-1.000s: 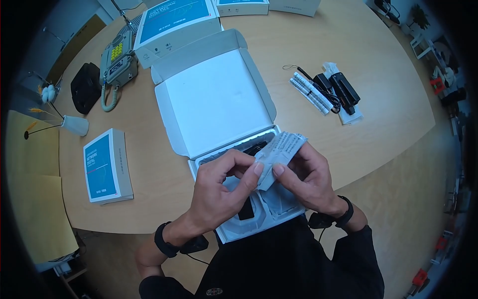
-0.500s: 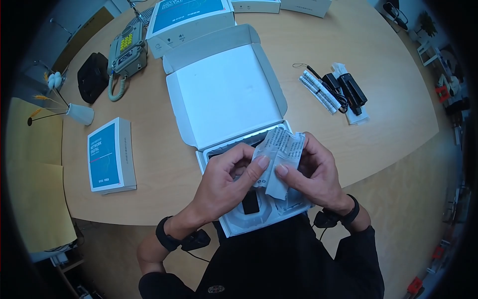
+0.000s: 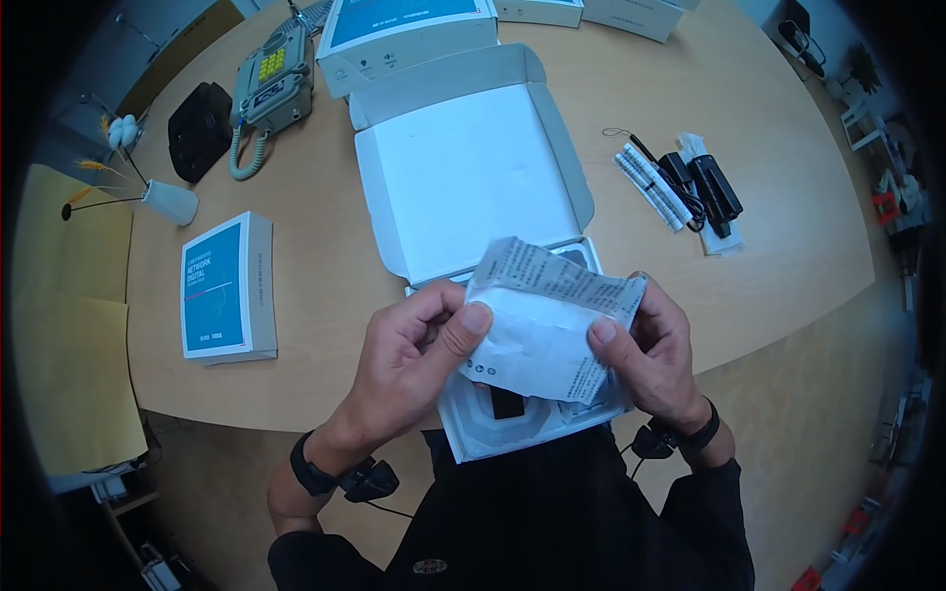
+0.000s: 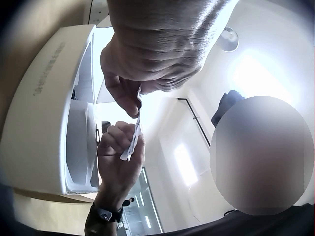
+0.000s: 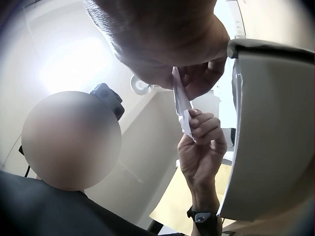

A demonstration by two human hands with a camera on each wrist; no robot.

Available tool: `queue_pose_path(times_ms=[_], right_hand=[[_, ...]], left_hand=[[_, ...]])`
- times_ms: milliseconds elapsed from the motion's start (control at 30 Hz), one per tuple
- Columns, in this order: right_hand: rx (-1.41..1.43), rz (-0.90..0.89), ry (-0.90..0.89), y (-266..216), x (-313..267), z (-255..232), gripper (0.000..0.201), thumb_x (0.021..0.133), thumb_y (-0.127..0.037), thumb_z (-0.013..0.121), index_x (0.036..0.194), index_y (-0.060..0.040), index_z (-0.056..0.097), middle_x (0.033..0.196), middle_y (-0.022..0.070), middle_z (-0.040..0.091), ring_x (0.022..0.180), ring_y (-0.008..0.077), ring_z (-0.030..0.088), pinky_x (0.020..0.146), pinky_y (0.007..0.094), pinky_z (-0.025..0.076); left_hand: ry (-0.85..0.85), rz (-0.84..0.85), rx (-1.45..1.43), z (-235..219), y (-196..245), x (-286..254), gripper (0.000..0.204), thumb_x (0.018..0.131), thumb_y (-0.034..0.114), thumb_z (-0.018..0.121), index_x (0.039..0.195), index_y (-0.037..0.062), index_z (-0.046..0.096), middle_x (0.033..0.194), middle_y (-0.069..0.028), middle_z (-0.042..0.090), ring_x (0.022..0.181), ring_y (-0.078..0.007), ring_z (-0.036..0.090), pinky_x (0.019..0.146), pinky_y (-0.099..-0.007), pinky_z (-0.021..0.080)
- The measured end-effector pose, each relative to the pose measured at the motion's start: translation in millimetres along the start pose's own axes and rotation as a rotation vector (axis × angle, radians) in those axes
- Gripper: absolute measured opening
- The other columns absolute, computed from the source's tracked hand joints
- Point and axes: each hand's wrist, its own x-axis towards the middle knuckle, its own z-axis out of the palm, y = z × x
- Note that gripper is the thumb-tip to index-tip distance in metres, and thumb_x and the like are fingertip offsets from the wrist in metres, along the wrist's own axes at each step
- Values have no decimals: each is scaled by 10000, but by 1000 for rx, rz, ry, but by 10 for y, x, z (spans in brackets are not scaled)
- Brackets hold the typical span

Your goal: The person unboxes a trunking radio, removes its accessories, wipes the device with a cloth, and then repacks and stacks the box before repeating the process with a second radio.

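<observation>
A creased sheet of printed paper (image 3: 537,330), partly unfolded, spans the space between both hands in the head view. My left hand (image 3: 419,345) pinches its left edge, thumb on top. My right hand (image 3: 655,350) pinches the right edge the same way. Below the paper sits a white box with its lid (image 3: 473,187) flipped back and a moulded tray (image 3: 532,429) inside. A black piece (image 3: 508,403) shows in the tray; the paper hides much of the rest. Both wrist views show the paper (image 4: 132,142) nearly edge-on between the fingers.
A blue-and-white box (image 3: 217,286) stands at left, near a white vase (image 3: 170,202), a black pouch (image 3: 200,133) and a corded telephone (image 3: 276,79). At right lie white-wrapped sticks (image 3: 653,187) and a black device (image 3: 716,192). More boxes (image 3: 409,54) line the back.
The folded paper has been spread wider, and its printed and blank areas show more. My hands have moved apart. The head view has shifted, so the table things appear further right and higher.
</observation>
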Motion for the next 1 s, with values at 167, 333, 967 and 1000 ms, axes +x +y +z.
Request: queue_pose_path(times_ms=[167,333,967,1000], right_hand=[[126,-61,-33,27,-4,-119,142,1032,-95,609,1015,-14,493,884,83,616,734,102,640,664,233,526],[-59,-232,-2,-151,-72,-33,127,1030,-56,583,1008,-13,465,839,96,606,637,109,589,607,246,504],[-1009,-754,-779,-1431,-225,420,436,974,-254,652,1354,-130,478,1201,137,635,974,317,676,672,358,594],[-1016,-755,-774,-1382,-291,650,436,974,-254,652,1354,-130,478,1201,137,635,974,317,676,672,358,594]], left_hand=[[170,89,-97,-95,-18,-36,249,1081,237,565,1026,-1,613,889,-11,656,773,-39,581,709,-223,489],[184,61,-97,-231,-71,-50,227,1085,242,529,1054,23,578,900,-86,687,774,-122,670,724,-284,558],[174,130,-4,-178,-17,-77,234,1076,214,577,994,-4,595,853,-6,652,804,-25,618,714,-197,516],[193,89,-2,-184,-5,-68,233,1079,211,569,995,-5,591,853,-11,655,804,-31,631,723,-200,528]])
